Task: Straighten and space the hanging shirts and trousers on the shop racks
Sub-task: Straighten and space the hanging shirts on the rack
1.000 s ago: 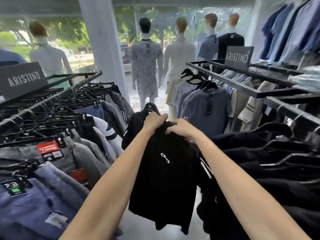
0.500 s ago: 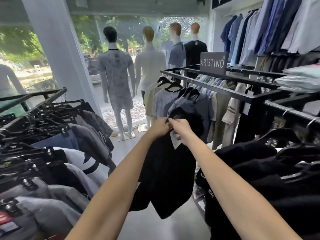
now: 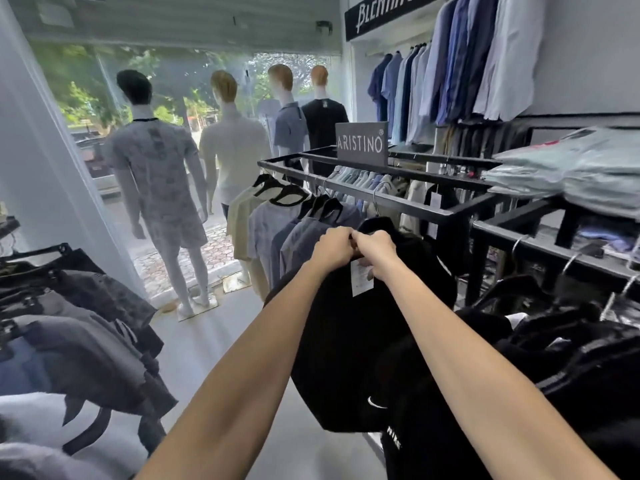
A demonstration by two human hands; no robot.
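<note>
A black shirt (image 3: 349,344) hangs in front of me, held up at its collar by both hands. My left hand (image 3: 331,247) grips the collar from the left and my right hand (image 3: 375,250) grips it from the right, knuckles nearly touching. A white paper tag (image 3: 361,278) dangles below my right hand. The hanger is hidden under my fingers. Just beyond stands the black metal rack (image 3: 415,210) with pale and blue shirts (image 3: 298,233) on black hangers. More black garments (image 3: 554,341) hang at my right.
A rack of grey and dark clothes (image 3: 79,327) fills the left side. Several mannequins (image 3: 156,174) stand at the window ahead. An ARISTINO sign (image 3: 361,143) sits on the rack, folded packaged shirts (image 3: 581,171) lie on the right, and shirts (image 3: 460,64) hang on the wall. A floor aisle (image 3: 214,344) runs between racks.
The view has swung right and up, away from the left rack. Both hands have carried the black shirt up and toward the far rack, closing together on its collar; the paper tag now shows.
</note>
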